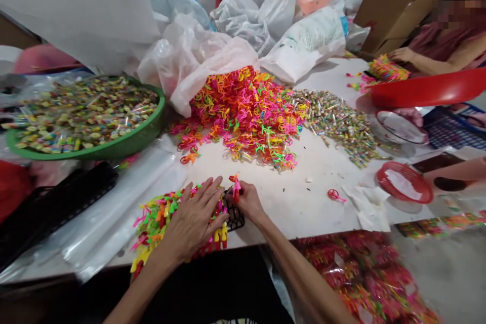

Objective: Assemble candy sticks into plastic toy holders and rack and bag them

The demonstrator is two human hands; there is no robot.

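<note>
Pinching an upright red-and-pink plastic toy piece (235, 187) in my closed right hand (246, 201), I hold its long axis pointing away from me at the upper edge of a black plastic grid (235, 217), lower centre of the frame. My open left hand (193, 217) lies spread over a heap of neon plastic pieces (157, 225), just beside it. The near edge of the white table (304, 202) runs below my wrists, and a larger neon pile (243, 116) sits ahead at centre.

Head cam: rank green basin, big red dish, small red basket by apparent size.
1. Round green plastic basin
2. Wide red plastic dish: cut off by the frame and tilted, so unsure against the basin
3. Small round red plastic basket: clearly smallest
</note>
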